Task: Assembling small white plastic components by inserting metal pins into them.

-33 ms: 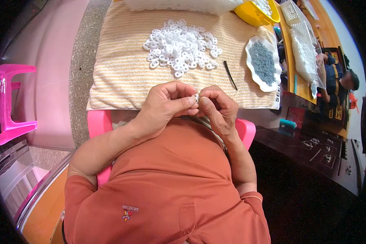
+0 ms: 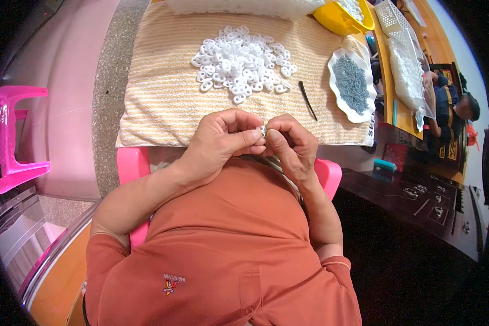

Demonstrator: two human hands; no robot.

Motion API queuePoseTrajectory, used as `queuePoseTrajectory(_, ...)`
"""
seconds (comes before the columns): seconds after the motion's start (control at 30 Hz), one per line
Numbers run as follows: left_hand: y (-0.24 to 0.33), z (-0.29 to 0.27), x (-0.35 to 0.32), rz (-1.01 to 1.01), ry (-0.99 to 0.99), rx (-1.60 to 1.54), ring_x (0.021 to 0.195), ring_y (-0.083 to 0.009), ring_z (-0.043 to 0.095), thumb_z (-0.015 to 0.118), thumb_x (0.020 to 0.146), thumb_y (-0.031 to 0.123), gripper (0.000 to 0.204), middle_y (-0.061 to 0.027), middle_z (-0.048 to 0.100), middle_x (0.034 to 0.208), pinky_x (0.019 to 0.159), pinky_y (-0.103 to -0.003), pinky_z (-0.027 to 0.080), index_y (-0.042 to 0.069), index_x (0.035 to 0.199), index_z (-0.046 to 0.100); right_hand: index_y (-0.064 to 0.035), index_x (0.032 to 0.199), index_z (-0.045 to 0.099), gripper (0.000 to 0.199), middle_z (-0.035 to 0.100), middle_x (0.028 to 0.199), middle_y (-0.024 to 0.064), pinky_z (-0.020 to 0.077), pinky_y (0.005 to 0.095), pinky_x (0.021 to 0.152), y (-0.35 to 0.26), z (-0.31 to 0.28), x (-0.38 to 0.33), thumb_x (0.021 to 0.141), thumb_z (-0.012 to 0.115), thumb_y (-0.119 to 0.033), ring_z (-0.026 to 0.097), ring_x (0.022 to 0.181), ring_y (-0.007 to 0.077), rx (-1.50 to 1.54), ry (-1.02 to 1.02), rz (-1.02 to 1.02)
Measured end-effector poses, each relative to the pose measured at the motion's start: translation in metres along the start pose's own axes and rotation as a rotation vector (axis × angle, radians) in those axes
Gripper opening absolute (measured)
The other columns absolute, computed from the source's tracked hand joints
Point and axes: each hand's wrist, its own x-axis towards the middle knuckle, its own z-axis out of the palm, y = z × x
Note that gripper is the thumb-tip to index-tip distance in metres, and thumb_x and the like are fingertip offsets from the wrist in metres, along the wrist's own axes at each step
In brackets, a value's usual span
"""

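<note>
a small white piece (image 2: pixel 263 131) is held at the middle of the near edge of a cloth-covered table (image 2: pixel 163 114), pinched from one side by the left hand (image 2: pixel 228 133) and from the other by the right hand (image 2: pixel 292 142), the two hands set close together with thumbs and fingertips clamped on it. most of the piece is covered by the grip, so its full shape cannot be told. from its smallness against the fingers it is judged to be very light, and from its look it is taken for hard, stiff plastic, unlikely to be crushed by a gentle pinch; if it were gripped only by a corner, it might easily be let slip. hold is thought best taken by opposite outer rims, with the middle left uncovered. between the far edge and the hands, white two-holed pieces (image 2: pixel 239 62) are heaped loose, and singles are judged easiest to be picked from the fringe by their rounded ends. right of the heap a thin black strip (image 2: pixel 308 101) is laid, and beside the right edge a scalloped white dish (image 2: pixel 357 116) is filled with grey-blue bits (image 2: pixel 350 84). near the far right corner a yellow basin (image 2: pixel 331 19) is placed.
</note>
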Motion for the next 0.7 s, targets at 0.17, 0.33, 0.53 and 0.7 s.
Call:
queuePoseTrajectory(0.17, -0.0010, 0.0009, -0.0001, 0.004, 0.001, -0.013, 0.083, -0.0131, 0.064, 0.062, 0.088, 0.002, 0.016, -0.0072, 0.063, 0.093, 0.076, -0.026, 0.057, -0.003, 0.103, 0.059, 0.0016, 0.090, 0.058, 0.009, 0.056, 0.083, 0.0029, 0.0453, 0.0190, 0.060, -0.0035, 0.0011, -0.0001, 0.094, 0.055, -0.005, 0.054, 0.067, 0.0060, -0.037, 0.002, 0.014)
queuePoseTrajectory(0.33, -0.0024, 0.0005, -0.0002, 0.008, 0.008, -0.014, 0.083, -0.0134, 0.064, 0.062, 0.088, 0.001, 0.016, -0.0076, 0.063, 0.094, 0.076, -0.026, 0.057, -0.003, 0.103, 0.059, 0.0017, 0.088, 0.058, 0.010, 0.056, 0.081, 0.0028, 0.0440, 0.0196, 0.061, -0.0020, 0.0032, -0.0007, 0.094, 0.055, -0.006, 0.053, 0.068, 0.0065, -0.045, 0.019, 0.003)
queuePoseTrajectory(0.53, -0.0042, 0.0005, -0.0009, 0.022, 0.038, 0.014, 0.082, -0.0135, 0.065, 0.062, 0.088, 0.001, 0.017, -0.0091, 0.064, 0.094, 0.076, -0.027, 0.057, -0.005, 0.103, 0.059, 0.0024, 0.085, 0.058, 0.011, 0.058, 0.080, 0.0051, 0.0444, 0.0231, 0.064, -0.0012, 0.0042, 0.0011, 0.092, 0.055, -0.005, 0.055, 0.071, 0.0097, -0.224, 0.022, -0.105)
queuePoseTrajectory(0.7, -0.0074, 0.0004, -0.0011, 0.049, 0.052, 0.050, 0.081, -0.0135, 0.065, 0.062, 0.088, 0.002, 0.017, -0.0099, 0.065, 0.092, 0.074, -0.025, 0.057, -0.006, 0.103, 0.059, 0.0027, 0.086, 0.060, 0.010, 0.060, 0.081, 0.0056, 0.0454, 0.0228, 0.067, -0.0070, 0.0065, 0.0002, 0.092, 0.055, -0.004, 0.056, 0.074, 0.0098, -0.211, 0.012, -0.092)
